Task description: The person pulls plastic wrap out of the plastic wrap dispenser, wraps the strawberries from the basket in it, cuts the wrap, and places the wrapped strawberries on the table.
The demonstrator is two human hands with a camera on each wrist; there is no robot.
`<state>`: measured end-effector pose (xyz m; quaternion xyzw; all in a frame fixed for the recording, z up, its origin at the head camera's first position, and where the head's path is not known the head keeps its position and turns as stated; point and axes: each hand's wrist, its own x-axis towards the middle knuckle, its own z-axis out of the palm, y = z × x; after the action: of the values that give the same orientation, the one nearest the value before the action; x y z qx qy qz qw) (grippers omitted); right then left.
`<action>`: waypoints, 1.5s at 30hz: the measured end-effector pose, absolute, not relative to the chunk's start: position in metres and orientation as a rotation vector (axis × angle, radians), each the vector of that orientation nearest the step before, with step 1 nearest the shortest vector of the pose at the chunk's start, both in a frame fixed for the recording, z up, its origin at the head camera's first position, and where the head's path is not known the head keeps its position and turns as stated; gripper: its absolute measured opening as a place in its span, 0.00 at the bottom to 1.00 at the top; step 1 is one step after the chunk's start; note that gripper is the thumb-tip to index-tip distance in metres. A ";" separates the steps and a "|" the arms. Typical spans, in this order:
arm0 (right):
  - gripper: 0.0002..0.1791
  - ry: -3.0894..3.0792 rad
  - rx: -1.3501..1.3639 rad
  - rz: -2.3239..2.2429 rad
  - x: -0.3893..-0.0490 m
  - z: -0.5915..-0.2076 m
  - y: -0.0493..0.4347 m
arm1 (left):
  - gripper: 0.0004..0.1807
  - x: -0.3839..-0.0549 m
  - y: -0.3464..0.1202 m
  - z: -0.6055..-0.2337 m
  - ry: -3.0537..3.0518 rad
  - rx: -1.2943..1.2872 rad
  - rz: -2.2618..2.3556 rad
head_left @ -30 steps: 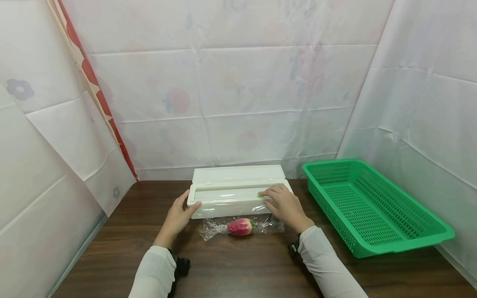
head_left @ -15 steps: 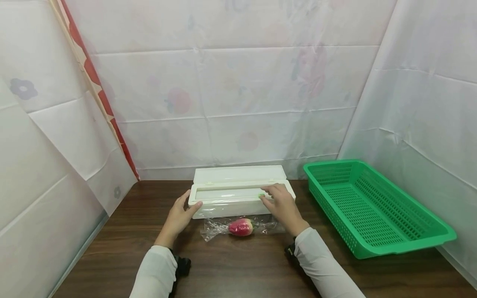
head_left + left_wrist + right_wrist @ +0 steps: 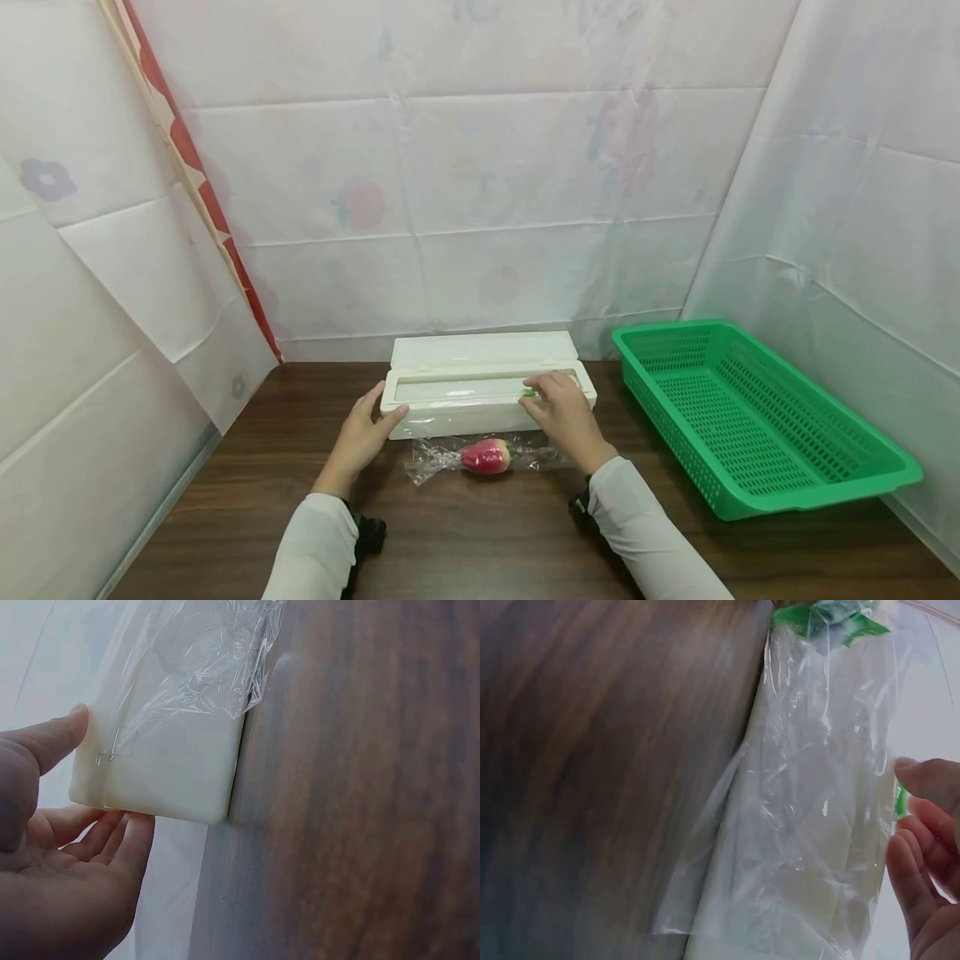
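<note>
A white cling film dispenser (image 3: pixel 465 422) lies lengthwise on the table, its lid (image 3: pixel 483 350) raised at the back. My left hand (image 3: pixel 360 433) grips its left end, thumb in front and fingers behind, as the left wrist view shows. At the right end my right hand (image 3: pixel 572 419) has thumb and forefinger on either side of a small green slider (image 3: pixel 528 392), apparently pinching it. Clear cling film (image 3: pixel 199 679) hangs over the dispenser's front onto the table. A pink-red, fruit-like item (image 3: pixel 486 457) with a pale, green-tipped end lies in clear film just before the dispenser.
A green plastic basket (image 3: pixel 750 504) with slotted sides stands at the right of the brown wooden table (image 3: pixel 465 546). White printed sheets (image 3: pixel 480 208) hang close behind the dispenser and at both sides.
My right thumb has come in to the green slider, and the right wrist has shifted a little left. My left hand keeps its place on the dispenser.
</note>
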<state>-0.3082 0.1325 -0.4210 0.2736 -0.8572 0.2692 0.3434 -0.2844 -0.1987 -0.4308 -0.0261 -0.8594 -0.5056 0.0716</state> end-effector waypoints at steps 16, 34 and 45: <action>0.11 -2.344 0.696 0.700 -0.305 -0.413 0.133 | 0.45 -0.288 -0.200 -0.431 -2.581 -0.079 -1.539; 0.10 -2.375 0.684 0.679 -0.305 -0.414 0.132 | 0.44 -0.283 -0.197 -0.426 -2.616 -0.081 -1.484; 0.11 -2.452 0.766 0.589 -0.309 -0.405 0.135 | 0.44 -0.284 -0.197 -0.426 -2.604 -0.099 -1.481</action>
<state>-0.3090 0.1350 -0.4055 0.2814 -0.9008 0.2165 0.2501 -0.2840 -0.1975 -0.4260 -0.0330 -0.8665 -0.4929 0.0720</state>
